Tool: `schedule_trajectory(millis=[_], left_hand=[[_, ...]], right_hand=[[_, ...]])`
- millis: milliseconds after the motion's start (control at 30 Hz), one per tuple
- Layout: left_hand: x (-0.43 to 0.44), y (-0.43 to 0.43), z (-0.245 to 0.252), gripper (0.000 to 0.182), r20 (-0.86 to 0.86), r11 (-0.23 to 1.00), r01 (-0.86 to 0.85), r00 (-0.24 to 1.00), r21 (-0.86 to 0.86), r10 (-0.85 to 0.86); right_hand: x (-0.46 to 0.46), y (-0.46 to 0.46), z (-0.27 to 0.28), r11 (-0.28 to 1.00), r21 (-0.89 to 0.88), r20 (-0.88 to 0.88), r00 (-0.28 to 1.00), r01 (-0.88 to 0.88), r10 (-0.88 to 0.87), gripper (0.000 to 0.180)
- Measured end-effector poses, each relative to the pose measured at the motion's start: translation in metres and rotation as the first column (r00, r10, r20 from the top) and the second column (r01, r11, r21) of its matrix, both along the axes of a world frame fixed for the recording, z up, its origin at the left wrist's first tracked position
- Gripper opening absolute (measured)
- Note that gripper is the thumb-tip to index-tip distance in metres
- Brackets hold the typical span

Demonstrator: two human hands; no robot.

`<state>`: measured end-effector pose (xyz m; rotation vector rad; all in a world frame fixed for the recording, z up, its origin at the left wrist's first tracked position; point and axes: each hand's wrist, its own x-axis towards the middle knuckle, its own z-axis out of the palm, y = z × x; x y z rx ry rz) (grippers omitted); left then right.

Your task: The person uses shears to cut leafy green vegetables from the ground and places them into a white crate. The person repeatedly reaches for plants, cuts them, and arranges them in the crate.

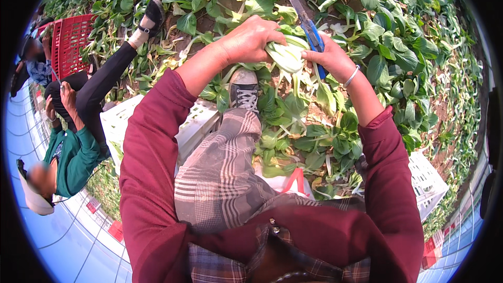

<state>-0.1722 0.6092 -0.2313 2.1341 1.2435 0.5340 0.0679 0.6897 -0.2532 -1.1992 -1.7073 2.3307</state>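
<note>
My left hand (255, 41) grips a head of pale-stemmed leafy greens (288, 53) near the top centre, its cut base turned towards me. Just right of it, my right hand (330, 57) is closed around the blue handle of a knife (312, 33) whose dark, dirty blade points up and to the left. The right thumb reaches to the stems of the greens. A loose leaf hangs below the right hand. Trimmed yellowish leaves (326, 96) and rooted leafy green plants (347, 135) lie and stand on the soil beneath both hands.
A white plastic crate (196, 120) stands by my left leg, another white crate (426, 181) at the right. A bag with a red handle (294, 182) lies below me. At left, a person in a green top (80, 157) sits with one leg stretched out, near a red crate (70, 47) and another person.
</note>
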Motion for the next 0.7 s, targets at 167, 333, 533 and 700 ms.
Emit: schedule_trajectory(millis=[167, 333, 533, 700], left_hand=[[-0.003, -0.021, -0.007, 0.038, 0.141, 0.972, -0.088, 0.983, -0.219, 0.121], [-0.024, -0.019, -0.013, 0.046, 0.311, 0.628, -0.013, 0.86, -0.778, 0.404], [-0.038, -0.021, -0.036, 0.056, 0.293, 0.41, 0.049, 0.778, -0.911, 0.556], [-0.056, 0.003, -0.022, 0.066, 0.197, 0.42, -0.061, 0.816, -0.905, 0.543]], right_hand=[[0.008, -0.017, -0.006, 0.986, -0.159, -0.012, 0.999, 0.05, -0.053, 0.044], [-0.001, -0.02, -0.023, 0.982, -0.19, -0.092, 0.996, -0.001, -0.017, 0.038], [0.001, -0.016, -0.026, 0.975, -0.222, -0.115, 0.993, -0.019, -0.007, 0.039], [0.031, 0.002, -0.036, 0.929, -0.317, -0.086, 0.97, 0.192, -0.229, 0.031]])
